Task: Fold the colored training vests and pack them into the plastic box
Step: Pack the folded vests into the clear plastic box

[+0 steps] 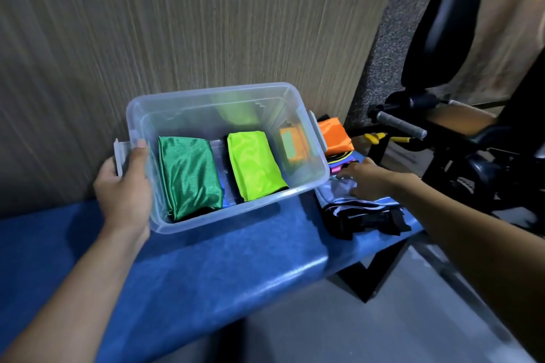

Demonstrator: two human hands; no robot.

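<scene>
Blue bench (265, 259) carries the clear box (236, 209), holding dark green vest (188, 177) left and lime vest (253, 165) right. Left hand (124, 188) grips its left handle. Right hand (371, 177), fingers spread, presses a grey vest (339, 194) just right; orange vest (334, 135) lies farther.

Wood-grain wall (147, 23) behind a blue bench (206, 268); grey floor (339, 327) below.

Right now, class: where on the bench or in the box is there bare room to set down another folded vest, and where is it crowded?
Free: the bench in front of the plastic box, and the box floor behind the green vest and lime vest. Crowded: right of the box, where the right hand rests on the grey vest beside the stacked vests.
</scene>
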